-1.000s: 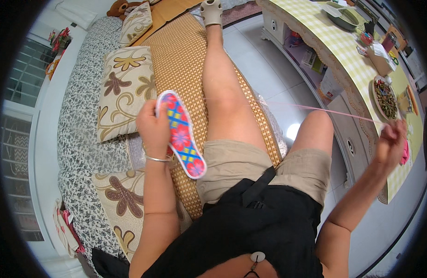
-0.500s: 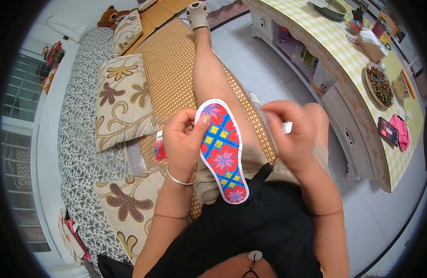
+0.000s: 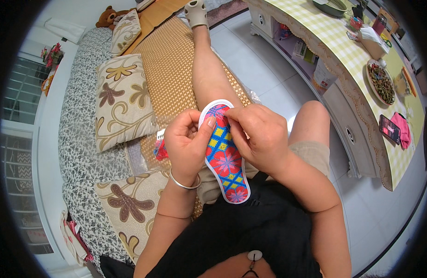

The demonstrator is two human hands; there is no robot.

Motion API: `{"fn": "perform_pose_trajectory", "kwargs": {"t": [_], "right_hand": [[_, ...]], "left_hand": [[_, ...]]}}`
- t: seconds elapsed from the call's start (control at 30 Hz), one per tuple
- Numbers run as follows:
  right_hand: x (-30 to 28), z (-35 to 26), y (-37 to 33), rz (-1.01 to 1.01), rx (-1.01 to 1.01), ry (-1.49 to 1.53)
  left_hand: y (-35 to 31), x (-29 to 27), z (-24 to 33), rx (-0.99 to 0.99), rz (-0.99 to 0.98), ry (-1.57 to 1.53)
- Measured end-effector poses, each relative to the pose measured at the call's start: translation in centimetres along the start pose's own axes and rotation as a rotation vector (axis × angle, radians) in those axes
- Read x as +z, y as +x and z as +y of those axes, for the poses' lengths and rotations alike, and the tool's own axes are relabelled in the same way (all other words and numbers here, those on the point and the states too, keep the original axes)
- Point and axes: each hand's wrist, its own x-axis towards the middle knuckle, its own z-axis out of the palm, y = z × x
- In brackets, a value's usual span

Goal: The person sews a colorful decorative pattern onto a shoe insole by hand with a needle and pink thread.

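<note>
The insole [image 3: 226,160] sits between the hands, the left hand [image 3: 185,141] gripping its upper left edge, the right hand [image 3: 262,134] pinched closed opposite, perhaps on something too fine to see. Close fingertip work seems in hand, next needing a steady left grip.

The insole [image 3: 226,160] is patterned with red and pink flowers and yellow diamonds on blue, and is edged in white. The tabletop [image 3: 336,39] is covered in yellow-green and white checks; the cushions [image 3: 123,99] are decorated with brown and gold flowers on cream.
</note>
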Motion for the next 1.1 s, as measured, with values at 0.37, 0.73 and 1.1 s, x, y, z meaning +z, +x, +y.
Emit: {"fn": "perform_pose_trajectory", "kwargs": {"t": [0.37, 0.73, 1.1], "right_hand": [[-0.3, -0.9, 0.4, -0.019, -0.034, -0.093], [-0.2, -0.8, 0.8, -0.031, -0.042, -0.083], [-0.7, -0.7, 0.1, 0.080, 0.045, 0.006]], "left_hand": [[-0.3, 0.1, 0.4, 0.274, 0.018, 0.381], [-0.4, 1.5, 2.4, 0.441, 0.024, 0.664], [-0.5, 2.2, 2.2, 0.552, 0.002, 0.662]]}}
